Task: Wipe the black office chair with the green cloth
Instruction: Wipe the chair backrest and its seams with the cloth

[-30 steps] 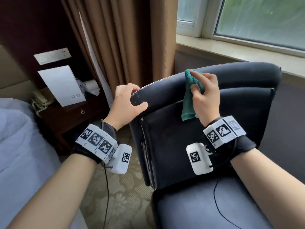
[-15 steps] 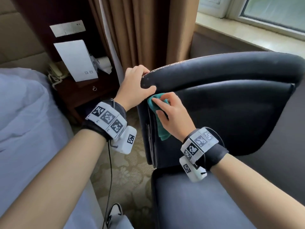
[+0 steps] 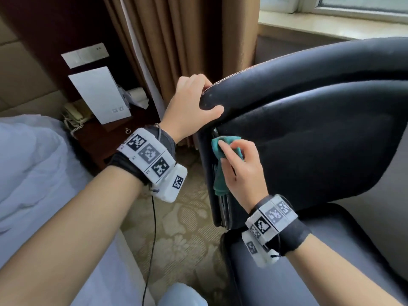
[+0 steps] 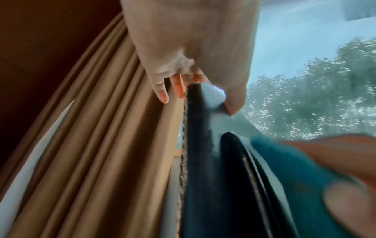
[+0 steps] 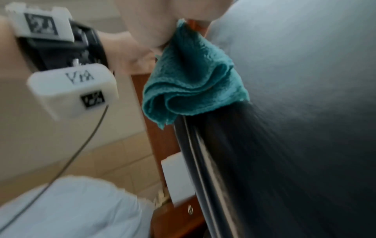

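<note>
The black office chair (image 3: 320, 133) fills the right half of the head view, its padded backrest facing me. My left hand (image 3: 192, 104) grips the left end of the backrest's top roll (image 4: 195, 103), thumb on the front and fingers over the back. My right hand (image 3: 238, 168) holds the bunched green cloth (image 3: 220, 151) and presses it against the backrest's left front edge, just below the left hand. In the right wrist view the green cloth (image 5: 191, 87) hangs in folds against the chair's side seam (image 5: 203, 161).
A bed with white linen (image 3: 33, 173) lies at the left. A dark wooden nightstand (image 3: 103, 138) with a phone and a white card stands behind it. Brown curtains (image 3: 176, 40) hang behind the chair, with a window sill (image 3: 331, 25) at upper right. Patterned carpet (image 3: 181, 228) lies between bed and chair.
My right hand has carried the cloth from the top of the backrest down and left to its left front edge, then slightly lower. The left hand has kept its grip.
</note>
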Demonstrator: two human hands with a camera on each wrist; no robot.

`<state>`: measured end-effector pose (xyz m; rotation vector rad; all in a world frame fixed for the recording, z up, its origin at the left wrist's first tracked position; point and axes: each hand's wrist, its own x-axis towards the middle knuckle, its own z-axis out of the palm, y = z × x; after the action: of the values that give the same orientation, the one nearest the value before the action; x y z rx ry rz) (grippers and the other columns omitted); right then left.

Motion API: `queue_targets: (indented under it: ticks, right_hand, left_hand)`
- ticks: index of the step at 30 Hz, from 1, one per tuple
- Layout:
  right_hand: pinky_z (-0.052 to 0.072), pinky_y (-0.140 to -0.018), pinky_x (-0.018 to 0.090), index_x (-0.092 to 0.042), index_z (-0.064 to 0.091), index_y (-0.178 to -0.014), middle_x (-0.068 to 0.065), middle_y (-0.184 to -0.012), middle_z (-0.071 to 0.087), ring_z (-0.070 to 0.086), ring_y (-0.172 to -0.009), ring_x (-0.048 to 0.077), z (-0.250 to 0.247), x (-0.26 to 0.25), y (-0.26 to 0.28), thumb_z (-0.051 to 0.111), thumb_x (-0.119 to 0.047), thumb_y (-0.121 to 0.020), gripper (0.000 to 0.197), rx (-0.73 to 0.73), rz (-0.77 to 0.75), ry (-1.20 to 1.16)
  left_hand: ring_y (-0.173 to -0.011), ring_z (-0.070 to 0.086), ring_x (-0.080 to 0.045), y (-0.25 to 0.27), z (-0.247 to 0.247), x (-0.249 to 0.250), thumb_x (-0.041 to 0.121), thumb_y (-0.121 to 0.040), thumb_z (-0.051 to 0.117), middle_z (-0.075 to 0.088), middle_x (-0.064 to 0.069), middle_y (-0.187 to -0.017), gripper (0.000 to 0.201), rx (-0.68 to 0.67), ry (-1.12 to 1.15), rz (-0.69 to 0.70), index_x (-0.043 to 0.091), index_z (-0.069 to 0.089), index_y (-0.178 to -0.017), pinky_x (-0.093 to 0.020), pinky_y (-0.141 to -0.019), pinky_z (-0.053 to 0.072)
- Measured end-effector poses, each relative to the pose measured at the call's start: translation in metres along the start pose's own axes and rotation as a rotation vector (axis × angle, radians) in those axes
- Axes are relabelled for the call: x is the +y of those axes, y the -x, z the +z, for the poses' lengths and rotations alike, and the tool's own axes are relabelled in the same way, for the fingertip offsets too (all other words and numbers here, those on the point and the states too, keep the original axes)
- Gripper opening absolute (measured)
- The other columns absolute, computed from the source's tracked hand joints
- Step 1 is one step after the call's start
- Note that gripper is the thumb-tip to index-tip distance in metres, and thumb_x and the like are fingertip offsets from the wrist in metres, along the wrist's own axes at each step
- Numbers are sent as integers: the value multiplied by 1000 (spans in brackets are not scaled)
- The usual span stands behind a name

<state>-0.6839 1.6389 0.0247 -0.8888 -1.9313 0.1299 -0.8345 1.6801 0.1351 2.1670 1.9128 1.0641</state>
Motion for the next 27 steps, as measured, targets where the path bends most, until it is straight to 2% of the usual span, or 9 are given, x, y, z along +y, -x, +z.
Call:
queue_targets:
  ticks: [2, 4, 8, 13, 14, 16, 18, 21, 27]
  right_hand:
    - [53, -79, 34, 4, 61, -115, 22, -106, 53, 55, -97, 31, 0, -5, -14, 45, -14, -89, 35, 76, 63, -17]
    - [55, -78, 37, 2, 58, -120, 21, -110, 52, 54, -100, 32, 5, -8, -16, 48, -19, -88, 40, 86, 88, 16]
    - [51, -78, 33, -4, 49, -132, 13, -118, 43, 43, -107, 27, 18, -7, 4, 55, -28, -84, 54, 82, 82, 139]
    - [46, -84, 32, -3, 52, -129, 17, -115, 48, 49, -107, 30, 25, -16, 11, 58, -14, -82, 49, 152, 139, 69]
    - [44, -88, 29, -4, 53, -129, 14, -114, 47, 50, -106, 27, 25, -18, 11, 59, -12, -82, 47, 164, 163, 13]
    - [37, -93, 13, -6, 54, -128, 6, -110, 42, 46, -99, 13, 21, -20, 16, 60, -5, -83, 45, 196, 232, -115]
    - [27, -88, -2, -7, 56, -127, 4, -108, 39, 39, -94, 2, 14, -20, 26, 60, -2, -84, 43, 239, 315, -191]
    - [23, -85, -6, -9, 56, -127, 4, -108, 40, 39, -95, 4, 5, -22, 42, 59, -2, -85, 42, 273, 352, -176]
    - [20, -84, -8, -10, 53, -130, 1, -108, 36, 37, -94, 4, 15, -24, 37, 58, -2, -86, 45, 247, 283, -109]
  left_hand:
    - [-94, 34, -9, -2, 1, -4, 33, -78, 68, 45, 6, -90, 33, 13, -15, 61, 10, 52, -95, -14, -69, 31]
    - [-93, 33, -9, -3, -1, -6, 33, -77, 69, 45, 5, -89, 33, 29, -39, 125, 9, 52, -93, -12, -67, 29]
    - [-94, 33, -11, -1, -3, -9, 38, -74, 67, 45, 3, -89, 37, 50, -85, 184, 10, 50, -91, -21, -75, 32]
    - [-108, 41, -21, 6, -8, -5, 43, -79, 64, 53, -2, -101, 43, 51, -209, 178, 9, 52, -103, -37, -91, 39]
    - [-112, 41, -23, 7, -11, -3, 44, -81, 63, 55, -3, -107, 46, 46, -265, 185, 11, 51, -110, -39, -93, 38]
    - [-116, 42, -26, 11, -16, 1, 46, -82, 61, 57, -6, -114, 57, 41, -353, 215, 15, 45, -127, -39, -96, 36]
    - [-118, 41, -29, 16, -18, 5, 45, -84, 60, 57, -10, -116, 68, 41, -436, 250, 18, 33, -140, -40, -96, 33]
    - [-119, 41, -31, 25, -17, 7, 43, -86, 58, 57, -15, -118, 70, 42, -510, 263, 20, 26, -144, -41, -95, 33]
    - [-112, 44, -32, 30, -6, -3, 37, -90, 52, 58, -13, -116, 62, 79, -488, 289, 24, 27, -145, -42, -92, 36]
